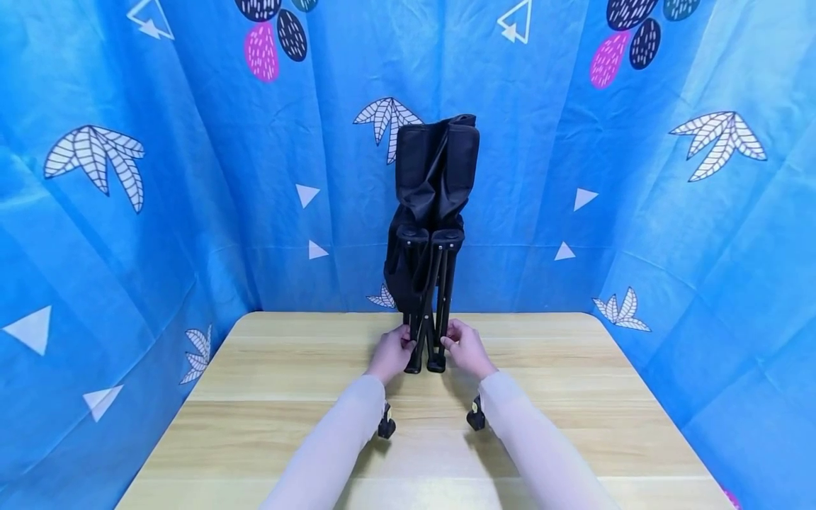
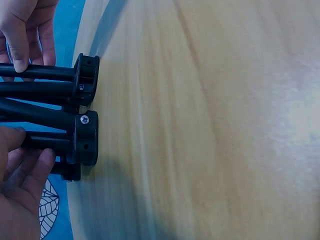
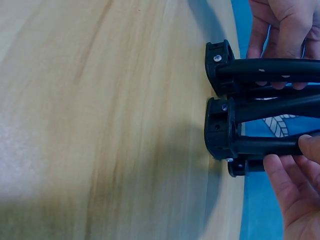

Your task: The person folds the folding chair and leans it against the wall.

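A folded black camping chair [image 1: 421, 283] stands upright near the far edge of the wooden table, its fabric seat bunched between the folded frame tubes. My left hand [image 1: 392, 352] grips a leg low on the left side, thumb and fingers round the tube [image 2: 47, 142]. On the other side my right hand [image 1: 468, 347] holds a right leg the same way, fingers curled about its tube [image 3: 267, 146]. Black plastic feet [image 2: 86, 137] with screws cap the legs, right at the tabletop. The chair's rear legs are partly hidden behind the front ones.
The light wooden table [image 1: 287, 425] has rounded far corners. Blue patterned curtains [image 1: 542, 177] hang behind it and along both sides, close behind the chair. A small black wrist camera [image 1: 386, 423] sits beneath the left sleeve, another [image 1: 475, 414] beneath the right.
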Motion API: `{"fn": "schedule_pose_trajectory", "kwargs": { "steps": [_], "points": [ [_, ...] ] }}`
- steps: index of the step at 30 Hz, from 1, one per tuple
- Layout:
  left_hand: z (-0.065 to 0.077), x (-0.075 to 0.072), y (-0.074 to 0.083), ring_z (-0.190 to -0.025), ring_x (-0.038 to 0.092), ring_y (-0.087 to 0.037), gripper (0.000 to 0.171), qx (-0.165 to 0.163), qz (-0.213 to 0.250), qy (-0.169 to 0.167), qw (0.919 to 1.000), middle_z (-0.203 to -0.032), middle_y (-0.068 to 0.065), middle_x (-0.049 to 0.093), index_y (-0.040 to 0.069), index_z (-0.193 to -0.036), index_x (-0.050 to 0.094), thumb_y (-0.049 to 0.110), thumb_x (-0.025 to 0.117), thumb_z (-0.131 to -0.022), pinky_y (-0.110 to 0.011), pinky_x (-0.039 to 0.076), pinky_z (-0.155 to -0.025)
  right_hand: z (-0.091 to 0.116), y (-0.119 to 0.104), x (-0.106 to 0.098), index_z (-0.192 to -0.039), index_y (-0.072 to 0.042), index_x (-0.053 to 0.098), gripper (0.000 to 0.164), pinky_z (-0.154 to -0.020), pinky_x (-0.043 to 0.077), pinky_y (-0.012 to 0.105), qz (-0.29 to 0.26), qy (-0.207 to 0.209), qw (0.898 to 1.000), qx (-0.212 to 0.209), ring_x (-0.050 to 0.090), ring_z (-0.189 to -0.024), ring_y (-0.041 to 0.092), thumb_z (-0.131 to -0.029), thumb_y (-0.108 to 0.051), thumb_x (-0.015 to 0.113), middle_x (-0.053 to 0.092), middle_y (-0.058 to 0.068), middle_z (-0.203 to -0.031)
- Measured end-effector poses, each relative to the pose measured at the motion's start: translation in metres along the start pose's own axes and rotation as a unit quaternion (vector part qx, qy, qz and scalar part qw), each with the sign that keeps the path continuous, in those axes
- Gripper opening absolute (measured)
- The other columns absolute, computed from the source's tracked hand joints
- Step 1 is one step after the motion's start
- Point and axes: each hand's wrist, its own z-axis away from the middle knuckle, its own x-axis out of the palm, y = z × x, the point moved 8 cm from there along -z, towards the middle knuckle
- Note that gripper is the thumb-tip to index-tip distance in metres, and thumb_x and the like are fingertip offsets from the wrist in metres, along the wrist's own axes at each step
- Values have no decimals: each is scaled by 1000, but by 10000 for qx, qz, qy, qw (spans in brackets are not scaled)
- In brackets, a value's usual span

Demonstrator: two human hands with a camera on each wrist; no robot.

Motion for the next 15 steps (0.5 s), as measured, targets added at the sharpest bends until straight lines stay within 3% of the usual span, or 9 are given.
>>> {"fn": "schedule_pose_trajectory", "kwargs": {
  "steps": [6, 15],
  "points": [
    [-6, 0, 0, -99, 75, -30, 7, -133, -12, 20, 9999, -100, -12, 76, 3, -107, 72, 0, 70, -101, -46, 63, -90, -5, 2, 0, -106, 0, 68, 9, -85, 56, 39, -10, 39, 10000, 18, 69, -91, 25, -99, 5, 71, 75, 21, -99],
    [-11, 1, -4, -106, 77, -37, 26, -248, -39, 38, 9997, -107, -20, 79, -3, -127, 72, 3, 70, -102, -50, 62, -98, -10, 1, -1, -104, 2, 68, 7, -84, 58, 40, 30, 94, 9999, 85, 68, -89, 25, -99, 5, 71, 73, 16, -96]
  ]
}}
